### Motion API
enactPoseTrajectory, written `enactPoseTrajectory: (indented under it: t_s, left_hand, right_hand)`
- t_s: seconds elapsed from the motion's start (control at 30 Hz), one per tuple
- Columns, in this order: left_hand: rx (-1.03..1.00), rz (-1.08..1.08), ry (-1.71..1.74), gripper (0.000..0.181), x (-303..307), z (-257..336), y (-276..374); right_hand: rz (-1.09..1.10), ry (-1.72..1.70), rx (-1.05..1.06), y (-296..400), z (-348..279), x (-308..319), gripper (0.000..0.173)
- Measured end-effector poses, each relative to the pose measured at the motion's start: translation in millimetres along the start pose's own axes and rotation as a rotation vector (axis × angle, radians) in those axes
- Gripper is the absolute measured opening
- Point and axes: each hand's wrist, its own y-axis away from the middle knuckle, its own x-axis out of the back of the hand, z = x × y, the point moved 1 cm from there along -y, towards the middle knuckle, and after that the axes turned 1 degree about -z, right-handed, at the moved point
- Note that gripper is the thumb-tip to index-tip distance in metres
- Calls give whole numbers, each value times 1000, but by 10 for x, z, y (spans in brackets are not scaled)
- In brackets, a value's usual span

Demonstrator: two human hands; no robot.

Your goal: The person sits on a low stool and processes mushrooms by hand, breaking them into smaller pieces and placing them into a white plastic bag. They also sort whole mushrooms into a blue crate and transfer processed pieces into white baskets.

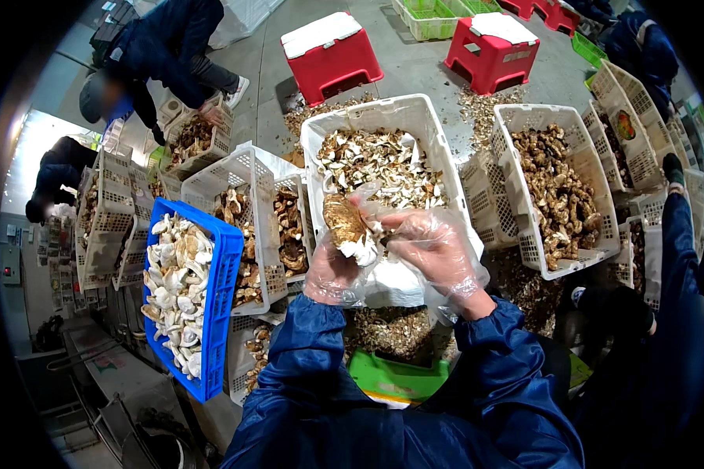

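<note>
My left hand (334, 272), in a clear plastic glove, holds a large mushroom (343, 220) with a brown, scaly surface and a white, pared end. Gloved the same way, my right hand (431, 246) has its fingers bent close to the white end; whether they grip a small tool is hidden. Both hands are over the near edge of a white plastic crate (452, 158). Inside that crate lies a layer of white and brown mushroom trimmings (381, 164). Left of my hands, a blue plastic crate (226, 252) stands tilted, full of pale, pared mushrooms (179, 293).
White crates of brown mushrooms stand at left (258, 234) and right (557, 199). Red stools (331, 64) with white tops stand beyond, amid floor scraps. A green plastic stool (399, 375) is below me. A co-worker (158, 53) bends over a crate at upper left; another person's sleeve (680, 234) is at right.
</note>
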Motion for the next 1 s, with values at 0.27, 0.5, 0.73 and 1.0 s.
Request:
enactPoseTrajectory:
  t_s: [0.27, 0.5, 0.73, 1.0]
  left_hand:
    - [29, 61, -69, 49, -17, -25, 35]
    - [60, 5, 9, 54, 214, -20, 37]
    - [24, -70, 58, 50, -22, -50, -76]
    - [-1, 136, -56, 46, -83, 90, 20]
  right_hand:
    - [-157, 206, -22, -2, 31, 59, 19]
    - [-71, 135, -176, 32, 54, -32, 14]
    - [38, -136, -299, -115, 152, 462, 14]
    - [-186, 183, -95, -71, -114, 45, 24]
